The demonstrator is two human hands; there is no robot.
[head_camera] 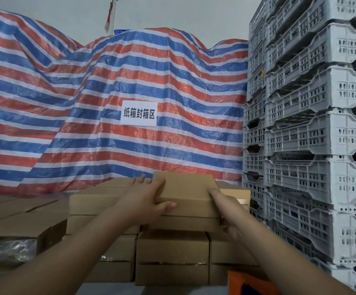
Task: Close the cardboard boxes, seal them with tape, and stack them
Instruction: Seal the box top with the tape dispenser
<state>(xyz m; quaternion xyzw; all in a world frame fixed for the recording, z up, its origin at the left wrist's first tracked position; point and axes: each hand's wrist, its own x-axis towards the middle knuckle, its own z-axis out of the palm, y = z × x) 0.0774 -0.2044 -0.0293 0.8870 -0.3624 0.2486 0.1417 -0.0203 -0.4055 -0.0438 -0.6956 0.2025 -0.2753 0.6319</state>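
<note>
A closed brown cardboard box (185,188) lies flat on top of a stack of cardboard boxes (171,250) in the middle of the head view. My left hand (145,196) holds its left edge, fingers over the top and thumb along the front face. On the box's right front corner my right hand (224,209) grips the side, with the fingers curled round the lower edge. No tape roll is visible.
More brown boxes (24,218) lie low at the left, beside a clear plastic bag (4,252). A red, white and blue striped tarp (130,81) with a white paper sign (138,113) hangs behind. Tall stacked grey plastic crates (309,133) stand close at the right. An orange object (249,282) is at the bottom.
</note>
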